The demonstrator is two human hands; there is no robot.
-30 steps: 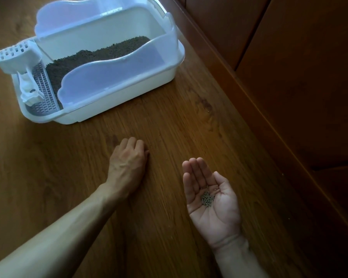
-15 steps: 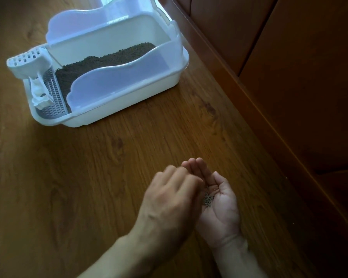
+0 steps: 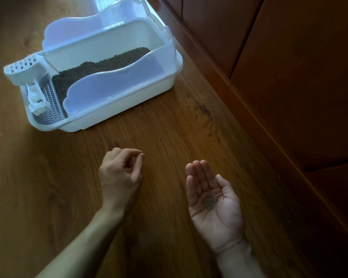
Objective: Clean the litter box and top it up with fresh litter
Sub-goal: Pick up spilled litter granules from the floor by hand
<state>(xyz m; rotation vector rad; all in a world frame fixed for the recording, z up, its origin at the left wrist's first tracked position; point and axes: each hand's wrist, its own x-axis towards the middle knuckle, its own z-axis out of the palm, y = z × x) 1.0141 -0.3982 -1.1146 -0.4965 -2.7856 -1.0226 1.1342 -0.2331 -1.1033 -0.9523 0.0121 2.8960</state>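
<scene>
1. the right hand point(image 3: 213, 199) lies palm up with its fingers point(image 3: 197, 177) straight and pressed side by side, thumb out to the side; the palm serves as a shallow cup.
2. a small heap of grey-brown litter pellets point(image 3: 210, 202) sits in the hollow of that palm, with a few loose grains just above it near the base of the fingers.
3. the left hand point(image 3: 120, 173) is knuckles-up, just beside the right hand but not touching it; its forefinger and thumb are curled together at the tips into a pinch, the other fingers loosely bent under.
4. whether a pellet is caught in that pinch cannot be told; the tip is too small and dark.
5. both hands are over a wooden floor point(image 3: 169, 137) with brown grain.
6. well beyond the fingers, up and to the left, stands the litter box point(image 3: 119, 115), a white tray with translucent wavy side walls.
7. inside it a bed of dark litter point(image 3: 100, 66) covers the bottom, heaped a little toward the far end.
8. at the box's left end a grated step point(image 3: 49, 103) holds a white slotted scoop point(image 3: 24, 70), its bowl propped on the rim.
9. dark wooden panelling point(image 3: 289, 77) runs along the right, close to the box's far corner.
</scene>
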